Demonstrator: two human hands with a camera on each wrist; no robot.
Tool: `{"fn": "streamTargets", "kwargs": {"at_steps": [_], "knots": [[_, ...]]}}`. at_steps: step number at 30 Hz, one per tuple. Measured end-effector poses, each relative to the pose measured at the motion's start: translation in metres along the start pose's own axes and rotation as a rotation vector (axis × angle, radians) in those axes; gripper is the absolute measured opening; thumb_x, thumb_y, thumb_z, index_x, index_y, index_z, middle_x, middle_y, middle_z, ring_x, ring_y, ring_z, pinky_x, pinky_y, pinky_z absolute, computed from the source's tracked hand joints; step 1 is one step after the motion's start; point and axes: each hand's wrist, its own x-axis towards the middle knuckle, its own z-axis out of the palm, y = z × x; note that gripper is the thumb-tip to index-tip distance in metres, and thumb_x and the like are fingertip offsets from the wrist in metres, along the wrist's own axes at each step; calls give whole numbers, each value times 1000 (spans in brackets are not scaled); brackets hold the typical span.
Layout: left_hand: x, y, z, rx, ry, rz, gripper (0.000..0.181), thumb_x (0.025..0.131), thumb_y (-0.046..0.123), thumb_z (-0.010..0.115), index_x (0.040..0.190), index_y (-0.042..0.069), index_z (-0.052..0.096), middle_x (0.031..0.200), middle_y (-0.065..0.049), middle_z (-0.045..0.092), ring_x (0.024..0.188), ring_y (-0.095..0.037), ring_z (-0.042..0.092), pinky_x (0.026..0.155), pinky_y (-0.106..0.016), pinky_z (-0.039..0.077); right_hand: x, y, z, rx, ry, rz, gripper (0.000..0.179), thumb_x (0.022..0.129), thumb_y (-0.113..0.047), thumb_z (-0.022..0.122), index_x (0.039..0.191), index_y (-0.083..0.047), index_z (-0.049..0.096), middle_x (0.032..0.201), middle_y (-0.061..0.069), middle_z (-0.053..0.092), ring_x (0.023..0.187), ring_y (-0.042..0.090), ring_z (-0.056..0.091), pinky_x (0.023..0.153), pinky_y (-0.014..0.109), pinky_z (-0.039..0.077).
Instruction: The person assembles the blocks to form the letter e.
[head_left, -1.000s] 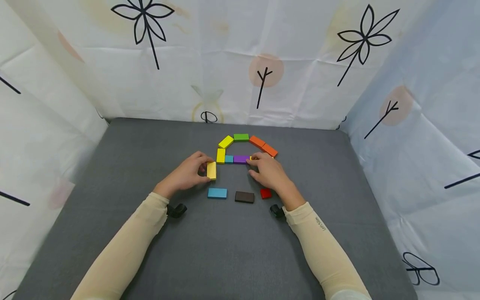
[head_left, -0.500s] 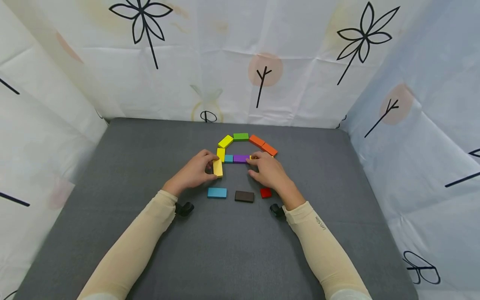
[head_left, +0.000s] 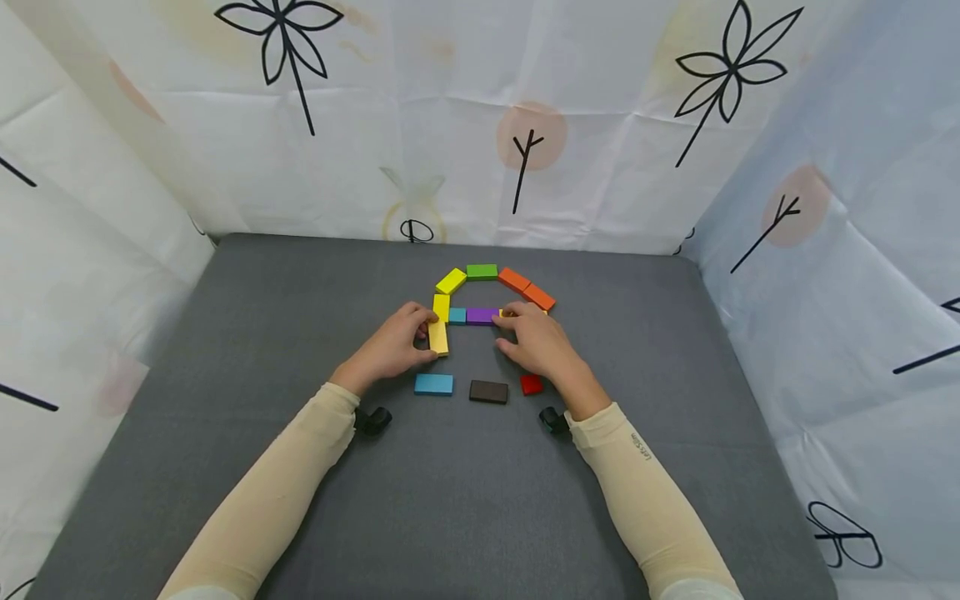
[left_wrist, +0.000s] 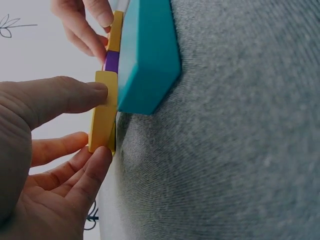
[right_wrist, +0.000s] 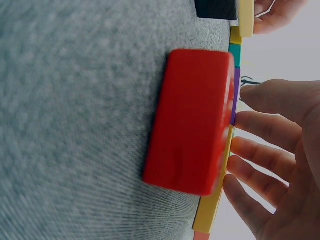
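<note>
My left hand (head_left: 386, 346) pinches a pale yellow block (head_left: 438, 340) between thumb and fingers, its far end right at the bright yellow block (head_left: 442, 307). My right hand (head_left: 542, 340) has loosely bent fingers touching an orange-yellow block (right_wrist: 209, 212), largely covered by that hand in the head view. Left of it, a purple block (head_left: 482, 317) and a small blue block (head_left: 457, 316) continue the straight row. Behind the row, another yellow block (head_left: 451, 282), a green block (head_left: 482, 272) and two orange blocks (head_left: 538, 297) form an arch.
Nearer to me on the grey cloth-covered table (head_left: 450, 500) lie a light blue block (head_left: 434, 384), a dark brown block (head_left: 489, 392) and a small red block (head_left: 532, 384). A white patterned curtain (head_left: 450, 125) borders the table's back and sides.
The left hand has shifted right, bringing the pale yellow block against the near end of the bright yellow one. My right hand has stayed in place.
</note>
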Motion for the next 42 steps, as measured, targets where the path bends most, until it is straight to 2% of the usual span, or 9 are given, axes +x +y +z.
{"fn": "streamTargets", "kwargs": {"at_steps": [12, 28, 42], "knots": [[2, 2, 3, 21, -8, 5, 58, 93, 17, 89, 140, -3, 63, 134, -17, 55, 109, -27, 58, 97, -43, 52, 0, -1, -1, 17, -4, 7, 50, 105, -29, 75, 151, -13, 66, 153, 10, 57, 138, 29, 53, 109, 50, 50], [5, 1, 5, 43, -3, -23, 60, 92, 19, 91, 141, -3, 64, 132, -16, 56, 108, -27, 58, 97, -43, 52, 1, -1, 0, 11, -11, 15, 50, 105, -29, 74, 152, -13, 65, 153, 10, 57, 138, 29, 53, 109, 50, 50], [4, 3, 5, 24, 4, -37, 60, 92, 19, 91, 142, -3, 64, 132, -16, 54, 109, -27, 58, 98, -42, 52, 0, -2, 0, 24, -3, 13, 49, 105, -29, 75, 151, -13, 66, 153, 10, 57, 138, 29, 53, 110, 51, 50]]}}
